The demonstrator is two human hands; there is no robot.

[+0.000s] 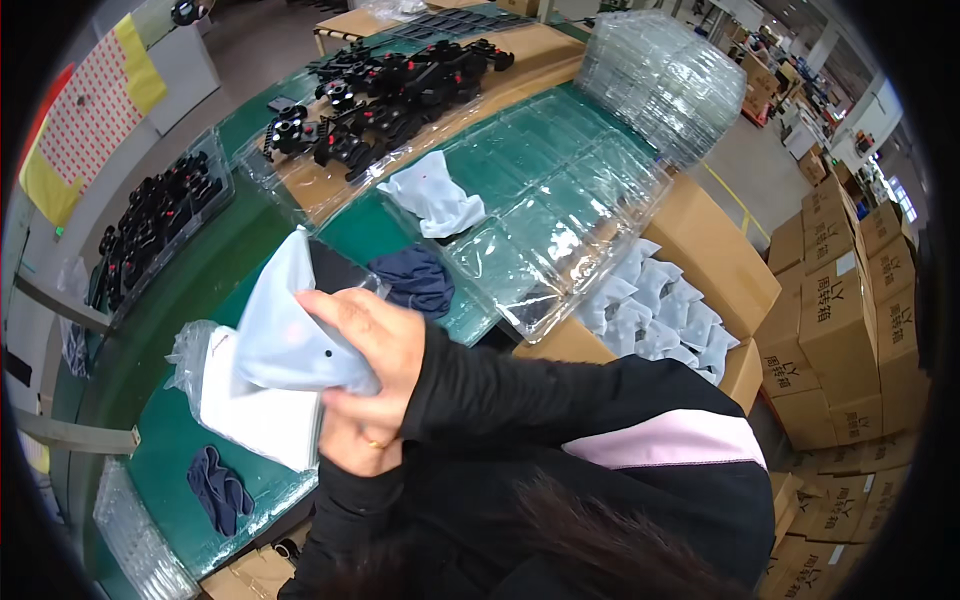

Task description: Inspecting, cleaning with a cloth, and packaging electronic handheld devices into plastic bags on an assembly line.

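We see both hands clamped together on pale pouch [285,340]: right hand [365,330] over top, left hand [355,435] beneath; white bag stack [255,415] just below pouch, on green worktop [180,300]

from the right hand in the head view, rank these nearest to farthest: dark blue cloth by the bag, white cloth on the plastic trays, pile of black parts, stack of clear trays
From the right hand:
1. dark blue cloth, just above the hand on the green table.
2. white cloth, farther up, on the clear sheets.
3. pile of black parts, up and left on the cardboard.
4. stack of clear trays, far upper right.
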